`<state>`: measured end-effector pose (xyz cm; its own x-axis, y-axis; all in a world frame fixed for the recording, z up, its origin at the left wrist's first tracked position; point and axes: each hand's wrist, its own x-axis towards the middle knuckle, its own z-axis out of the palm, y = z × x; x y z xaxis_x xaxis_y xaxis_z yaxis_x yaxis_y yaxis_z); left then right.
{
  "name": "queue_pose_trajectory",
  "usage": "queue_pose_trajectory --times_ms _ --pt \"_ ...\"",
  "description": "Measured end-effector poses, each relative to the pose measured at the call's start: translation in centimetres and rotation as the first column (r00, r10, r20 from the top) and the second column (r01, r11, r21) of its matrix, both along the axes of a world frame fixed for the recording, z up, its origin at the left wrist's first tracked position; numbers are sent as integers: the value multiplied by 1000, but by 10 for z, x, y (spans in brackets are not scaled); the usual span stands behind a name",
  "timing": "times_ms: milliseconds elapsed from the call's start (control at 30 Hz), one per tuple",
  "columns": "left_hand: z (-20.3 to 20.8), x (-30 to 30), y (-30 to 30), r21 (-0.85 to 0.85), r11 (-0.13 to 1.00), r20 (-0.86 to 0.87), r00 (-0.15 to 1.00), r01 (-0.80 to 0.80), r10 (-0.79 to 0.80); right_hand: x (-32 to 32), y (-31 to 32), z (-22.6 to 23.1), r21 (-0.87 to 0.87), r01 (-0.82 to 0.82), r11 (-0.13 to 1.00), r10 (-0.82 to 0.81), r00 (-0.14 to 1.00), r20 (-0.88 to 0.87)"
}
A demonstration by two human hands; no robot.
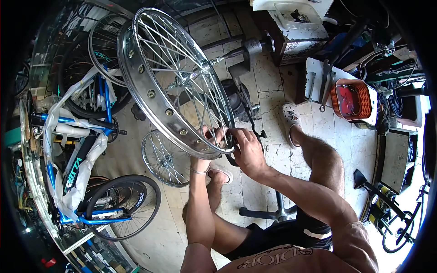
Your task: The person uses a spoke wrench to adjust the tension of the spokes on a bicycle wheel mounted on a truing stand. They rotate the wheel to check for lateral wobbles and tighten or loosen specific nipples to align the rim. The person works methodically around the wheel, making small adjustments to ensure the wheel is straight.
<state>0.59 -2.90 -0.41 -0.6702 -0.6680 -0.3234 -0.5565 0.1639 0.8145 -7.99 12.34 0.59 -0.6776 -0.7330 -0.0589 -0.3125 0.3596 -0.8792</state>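
The left hand (214, 133) has its fingers curled round the rim (160, 103); the right hand's (249, 152) fingers bunch at its edge, any pinch hidden, can't tell! Their gleaming silver wheel (187, 78) leans in a dark stand (240, 68), brassy nipples (169, 112) studding it. Beyond: clear tub (283, 19), dark parts (300, 16) inside; orange lattice basket (335, 102); cracked pale tiles (271, 113).
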Motion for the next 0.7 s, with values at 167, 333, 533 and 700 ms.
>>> queue_pose_trajectory --times_ms 167,333,533,700 --pt "-4 30 -21 189 973 -173 980 136 -103 1 -2 2 -35 -9 999 8 999 -46" --pt "16 2 -7 503 861 -307 946 73 99 -2 1 5 -44 -30 999 28 999 -44" --pt "16 2 -2 438 898 -177 983 42 40 -5 2 9 -3 -7 1000 7 994 109" --pt "25 11 -1 546 837 -283 947 29 152 -15 4 2 -33 -20 999 23 997 78"
